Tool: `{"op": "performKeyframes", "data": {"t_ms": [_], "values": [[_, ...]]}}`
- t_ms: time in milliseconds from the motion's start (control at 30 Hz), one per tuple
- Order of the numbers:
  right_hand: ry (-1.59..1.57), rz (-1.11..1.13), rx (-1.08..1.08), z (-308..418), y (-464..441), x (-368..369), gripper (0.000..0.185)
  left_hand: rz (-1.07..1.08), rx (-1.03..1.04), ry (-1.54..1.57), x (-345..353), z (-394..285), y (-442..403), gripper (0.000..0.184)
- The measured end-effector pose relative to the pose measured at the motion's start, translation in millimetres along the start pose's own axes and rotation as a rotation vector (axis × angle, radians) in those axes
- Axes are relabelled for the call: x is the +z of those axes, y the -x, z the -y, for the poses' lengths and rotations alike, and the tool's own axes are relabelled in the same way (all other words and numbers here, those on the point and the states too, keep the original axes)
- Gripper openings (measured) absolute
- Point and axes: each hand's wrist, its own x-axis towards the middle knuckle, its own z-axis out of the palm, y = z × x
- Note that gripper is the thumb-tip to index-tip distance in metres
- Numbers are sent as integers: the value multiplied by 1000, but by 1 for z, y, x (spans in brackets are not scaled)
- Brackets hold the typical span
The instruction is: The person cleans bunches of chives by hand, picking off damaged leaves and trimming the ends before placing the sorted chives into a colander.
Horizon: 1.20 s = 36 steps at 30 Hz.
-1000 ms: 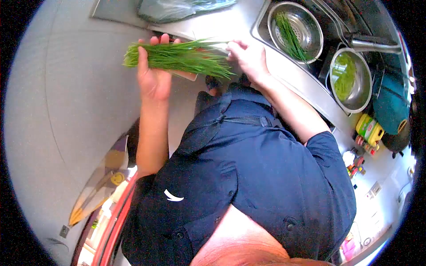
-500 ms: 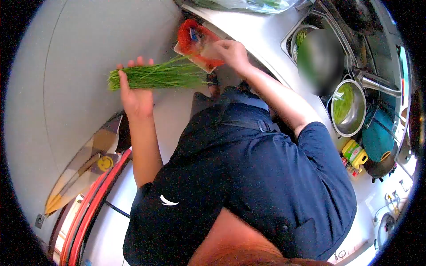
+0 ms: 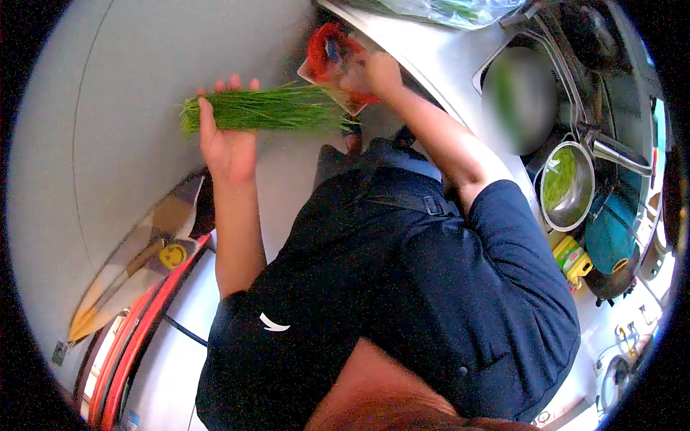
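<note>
In my left hand (image 3: 231, 147) lies a bunch of long thin green chives (image 3: 277, 108), with the thumb closed over the stalk end and the other fingertips showing behind it. The loose leaf ends stretch to the right, toward the bin. My right hand (image 3: 384, 75) is above the right side of a bin lined with a red bag (image 3: 325, 54). Its fingers look curled and point away from me, so whatever they hold, if anything, is hidden.
A pale counter (image 3: 431, 79) runs along the right, with a clear plastic bag (image 3: 467, 13) of greens at its far end. Beyond it are a sink under a tap (image 3: 622, 158), a metal bowl (image 3: 591, 183) of cut greens and a yellow bottle (image 3: 573, 260). A wall (image 3: 136, 93) stands left.
My right hand has turned and its pinching fingers have gone out of sight. The stray chive blades that stuck up toward the bin now lie closer to the bunch. The view has shifted slightly.
</note>
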Motion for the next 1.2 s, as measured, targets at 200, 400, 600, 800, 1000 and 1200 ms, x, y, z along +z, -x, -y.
{"op": "performKeyframes", "data": {"t_ms": [200,400,600,800,1000,1200], "values": [[-651,-143,174,-4,30,-41,29,147,-132,56,23,18,-15,18],[-1102,-279,339,-55,116,-114,31,291,-327,22,81,82,-24,21],[-1292,-531,383,-112,209,-167,27,418,-544,62,133,176,-20,27],[-1384,-624,406,-162,283,-208,19,401,-651,-26,178,272,6,26],[-1293,-558,380,-205,326,-227,18,367,-728,-52,188,351,26,24],[-999,-467,445,-213,335,-241,21,308,-786,-71,194,392,30,23]]}}
